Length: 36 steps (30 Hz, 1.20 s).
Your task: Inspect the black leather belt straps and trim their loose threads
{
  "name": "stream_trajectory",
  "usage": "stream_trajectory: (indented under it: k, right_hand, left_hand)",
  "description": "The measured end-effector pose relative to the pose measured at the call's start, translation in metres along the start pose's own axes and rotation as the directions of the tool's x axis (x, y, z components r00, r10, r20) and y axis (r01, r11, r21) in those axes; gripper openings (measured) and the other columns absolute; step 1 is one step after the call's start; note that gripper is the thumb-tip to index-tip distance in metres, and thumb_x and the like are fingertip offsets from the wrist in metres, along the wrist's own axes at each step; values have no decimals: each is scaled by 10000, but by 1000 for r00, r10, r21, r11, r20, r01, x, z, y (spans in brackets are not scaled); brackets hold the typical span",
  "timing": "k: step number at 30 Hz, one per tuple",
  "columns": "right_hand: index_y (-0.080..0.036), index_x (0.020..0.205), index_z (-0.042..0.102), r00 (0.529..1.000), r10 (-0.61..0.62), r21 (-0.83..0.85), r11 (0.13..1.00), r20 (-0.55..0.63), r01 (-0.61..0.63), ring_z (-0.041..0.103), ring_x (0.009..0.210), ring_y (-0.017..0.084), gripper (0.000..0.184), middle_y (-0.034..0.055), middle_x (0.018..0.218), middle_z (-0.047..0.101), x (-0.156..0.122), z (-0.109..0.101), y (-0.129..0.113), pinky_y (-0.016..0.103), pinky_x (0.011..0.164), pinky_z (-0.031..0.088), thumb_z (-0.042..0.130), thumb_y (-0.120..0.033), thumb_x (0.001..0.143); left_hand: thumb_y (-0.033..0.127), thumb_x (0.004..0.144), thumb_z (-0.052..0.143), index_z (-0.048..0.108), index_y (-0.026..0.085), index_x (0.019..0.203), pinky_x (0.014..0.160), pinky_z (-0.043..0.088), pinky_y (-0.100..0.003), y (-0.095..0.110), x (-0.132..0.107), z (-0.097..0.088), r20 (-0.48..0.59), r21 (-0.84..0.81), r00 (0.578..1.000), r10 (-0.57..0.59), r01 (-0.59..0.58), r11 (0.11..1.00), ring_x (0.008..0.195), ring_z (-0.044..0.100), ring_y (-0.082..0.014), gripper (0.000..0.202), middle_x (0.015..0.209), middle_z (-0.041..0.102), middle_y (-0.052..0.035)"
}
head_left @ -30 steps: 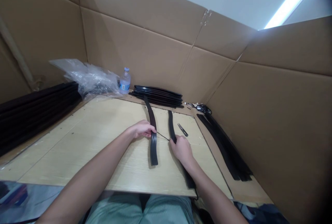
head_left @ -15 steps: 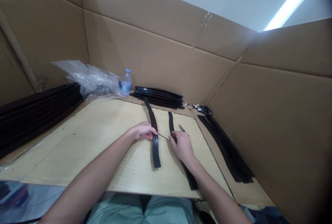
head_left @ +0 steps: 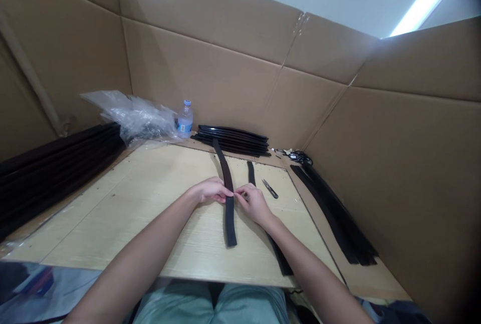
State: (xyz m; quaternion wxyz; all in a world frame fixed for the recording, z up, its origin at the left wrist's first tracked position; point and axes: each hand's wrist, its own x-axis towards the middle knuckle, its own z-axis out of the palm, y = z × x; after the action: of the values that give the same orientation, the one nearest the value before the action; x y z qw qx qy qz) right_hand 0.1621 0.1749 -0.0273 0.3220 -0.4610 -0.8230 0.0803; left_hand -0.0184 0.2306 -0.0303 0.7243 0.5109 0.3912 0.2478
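A long curved black strip (head_left: pixel 228 204) lies on the light wooden board (head_left: pixel 150 204), running away from me. My left hand (head_left: pixel 210 190) rests at its left edge with fingers pinched. My right hand (head_left: pixel 252 203) meets it from the right, fingers also pinched, right at the strip. Whatever thin thing the fingertips grip is too small to make out. A second black strip (head_left: pixel 252 176) lies just right of the first, partly under my right forearm. Small snips (head_left: pixel 270 189) lie on the board beyond my right hand.
A stack of black curved strips (head_left: pixel 233 139) sits at the back by a water bottle (head_left: pixel 185 119) and a crumpled plastic bag (head_left: pixel 131 113). More black strips lie at the left (head_left: pixel 48 164) and along the right wall (head_left: pixel 334 214). Cardboard walls (head_left: pixel 394 164) enclose the board.
My right hand moved left from the second strip to the first one, meeting my left hand. The thin dark line stretched between the hands is no longer visible.
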Motion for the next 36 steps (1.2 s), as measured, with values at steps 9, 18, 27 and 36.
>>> stream_trajectory:
  k: [9,18,27,36]
  right_hand:
    - [-159,834,614,997,-83,-50,995,7,83,522,829,211,129,79,795,608,-1,2,6,319,736,444,487,-143,855]
    - [-179,830,639,999,47,-110,993,-1,-47,581,828,190,157,60,810,656,-2,2,5,282,739,459,489,-207,864]
    - [-49,1073,575,824,520,-305,766,-224,-566,622,744,270,341,183,805,667,-12,-36,67,307,620,403,558,-156,749]
    - [-106,805,674,709,682,-275,657,-180,-702,615,727,210,199,114,731,681,-3,-49,87,247,600,389,662,-168,616]
  left_hand:
    - [238,542,813,660,82,704,755,508,-270,-1,-1,-2,70,-86,998,6,0,996,703,631,-133,272,774,690,-86]
    - [115,515,741,626,93,567,691,533,-252,-2,3,2,-38,-22,998,-43,43,999,597,624,-128,128,599,666,-43]
    - [98,535,697,572,126,528,641,544,-251,0,3,5,-67,5,995,-75,75,997,591,629,-142,128,562,660,-36]
    - [112,530,706,567,127,549,650,531,-250,2,0,6,-64,2,996,-70,70,998,590,632,-140,140,590,668,-33]
